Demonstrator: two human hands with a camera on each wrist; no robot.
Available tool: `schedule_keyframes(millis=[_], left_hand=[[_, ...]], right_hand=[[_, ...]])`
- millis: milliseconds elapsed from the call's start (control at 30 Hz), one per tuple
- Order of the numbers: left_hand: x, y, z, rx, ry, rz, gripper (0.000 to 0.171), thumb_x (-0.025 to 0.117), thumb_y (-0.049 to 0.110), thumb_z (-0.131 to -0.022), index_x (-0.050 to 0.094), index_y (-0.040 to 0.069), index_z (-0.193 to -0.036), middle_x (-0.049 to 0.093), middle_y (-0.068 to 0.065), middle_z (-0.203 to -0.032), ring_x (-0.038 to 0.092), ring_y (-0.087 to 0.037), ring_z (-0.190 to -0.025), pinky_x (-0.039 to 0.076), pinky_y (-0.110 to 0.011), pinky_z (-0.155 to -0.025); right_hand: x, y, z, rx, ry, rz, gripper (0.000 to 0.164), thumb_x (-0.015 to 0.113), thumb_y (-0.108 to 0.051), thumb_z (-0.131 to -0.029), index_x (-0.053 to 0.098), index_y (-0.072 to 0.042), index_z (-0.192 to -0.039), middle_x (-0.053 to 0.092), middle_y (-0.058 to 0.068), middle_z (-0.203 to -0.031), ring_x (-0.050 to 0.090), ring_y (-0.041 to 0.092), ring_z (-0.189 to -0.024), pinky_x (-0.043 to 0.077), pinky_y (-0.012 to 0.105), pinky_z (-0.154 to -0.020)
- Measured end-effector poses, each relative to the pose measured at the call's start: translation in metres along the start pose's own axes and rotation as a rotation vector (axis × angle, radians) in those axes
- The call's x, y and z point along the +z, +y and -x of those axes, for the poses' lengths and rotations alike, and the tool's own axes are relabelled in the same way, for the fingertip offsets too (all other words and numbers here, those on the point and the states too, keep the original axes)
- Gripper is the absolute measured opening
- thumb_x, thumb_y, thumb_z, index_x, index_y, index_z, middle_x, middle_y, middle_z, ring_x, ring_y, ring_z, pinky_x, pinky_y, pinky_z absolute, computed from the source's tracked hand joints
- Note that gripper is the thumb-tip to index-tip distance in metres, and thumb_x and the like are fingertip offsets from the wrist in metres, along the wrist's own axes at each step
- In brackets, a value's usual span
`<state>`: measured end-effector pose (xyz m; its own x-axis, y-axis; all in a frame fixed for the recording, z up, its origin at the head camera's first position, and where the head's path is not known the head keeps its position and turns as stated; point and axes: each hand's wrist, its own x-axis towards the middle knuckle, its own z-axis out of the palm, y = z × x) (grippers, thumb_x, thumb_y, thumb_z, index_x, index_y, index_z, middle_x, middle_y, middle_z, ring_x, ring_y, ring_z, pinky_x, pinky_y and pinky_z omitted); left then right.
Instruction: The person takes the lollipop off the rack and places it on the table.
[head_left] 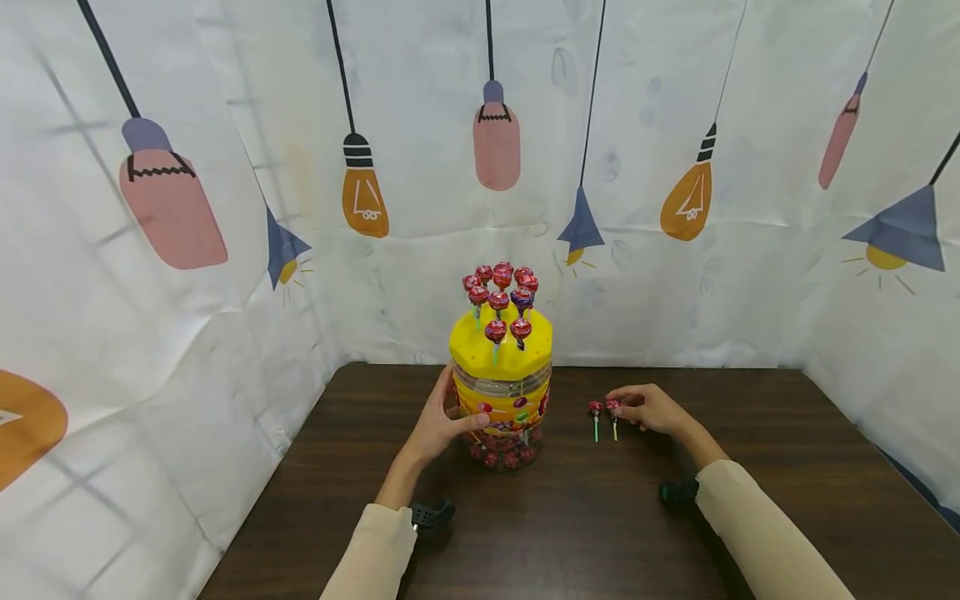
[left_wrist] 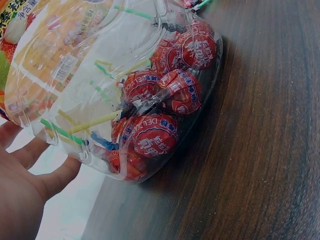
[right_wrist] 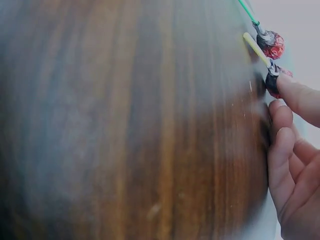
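On the dark table [head_left: 600, 517], left hand [head_left: 442, 425] grips the jar [head_left: 501, 392]; right hand's [head_left: 651, 408] relaxed fingertip touches a lollipop [head_left: 613, 410].

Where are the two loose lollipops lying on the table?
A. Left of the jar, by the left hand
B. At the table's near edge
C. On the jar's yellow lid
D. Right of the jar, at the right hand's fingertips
D: the two loose lollipops lie right of the jar, at the right hand.
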<state>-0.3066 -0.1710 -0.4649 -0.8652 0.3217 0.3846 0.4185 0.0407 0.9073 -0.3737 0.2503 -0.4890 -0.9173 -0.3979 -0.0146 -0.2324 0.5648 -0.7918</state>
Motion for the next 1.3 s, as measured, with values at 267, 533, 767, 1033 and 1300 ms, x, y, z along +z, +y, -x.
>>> schedule_keyframes(millis=[267,533,767,1033,1300], left_hand=[[0.0,0.002,0.0,-0.009,0.006,-0.009,0.09,0.079,0.03,-0.09,0.024,0.039,-0.16,0.042,0.002,-0.157,0.042,-0.029,-0.145,0.036,-0.066,-0.116],[0.001,0.003,0.001,-0.009,0.011,-0.01,0.091,0.079,0.032,-0.09,0.023,0.039,-0.16,0.041,0.001,-0.158,0.041,-0.031,-0.145,0.036,-0.067,-0.116],[0.001,0.001,0.001,-0.009,0.013,-0.015,0.09,0.079,0.031,-0.09,0.023,0.041,-0.16,0.041,0.001,-0.158,0.041,-0.031,-0.145,0.036,-0.068,-0.115],[0.001,0.001,0.002,-0.02,0.019,-0.016,0.09,0.079,0.03,-0.09,0.023,0.04,-0.16,0.041,0.001,-0.157,0.041,-0.031,-0.145,0.035,-0.068,-0.116],[0.0,0.004,0.002,-0.014,0.01,-0.026,0.092,0.079,0.033,-0.089,0.022,0.037,-0.161,0.041,-0.003,-0.157,0.041,-0.033,-0.145,0.035,-0.067,-0.116]], right_hand=[[0.0,-0.001,0.001,0.01,0.002,-0.014,0.039,0.067,-0.015,-0.099,0.063,-0.001,-0.135,0.066,0.01,-0.092,0.053,0.017,-0.071,0.049,0.03,-0.057],[0.001,-0.004,0.007,-0.002,0.002,-0.008,0.047,0.07,-0.017,-0.097,0.059,0.001,-0.139,0.066,0.014,-0.1,0.056,0.018,-0.076,0.051,0.031,-0.06],[-0.005,-0.012,0.014,-0.028,-0.047,0.04,0.055,0.071,-0.019,-0.097,0.051,0.003,-0.143,0.065,0.014,-0.104,0.06,0.018,-0.079,0.054,0.033,-0.062],[-0.02,-0.046,0.026,-0.095,0.057,0.085,0.049,0.07,-0.023,-0.098,0.055,-0.007,-0.142,0.063,0.012,-0.111,0.065,0.023,-0.085,0.054,0.032,-0.065],[-0.024,-0.103,0.036,-0.295,0.205,0.03,0.038,0.068,-0.024,-0.1,0.062,-0.015,-0.136,0.066,0.007,-0.103,0.068,0.016,-0.085,0.059,0.033,-0.073]])
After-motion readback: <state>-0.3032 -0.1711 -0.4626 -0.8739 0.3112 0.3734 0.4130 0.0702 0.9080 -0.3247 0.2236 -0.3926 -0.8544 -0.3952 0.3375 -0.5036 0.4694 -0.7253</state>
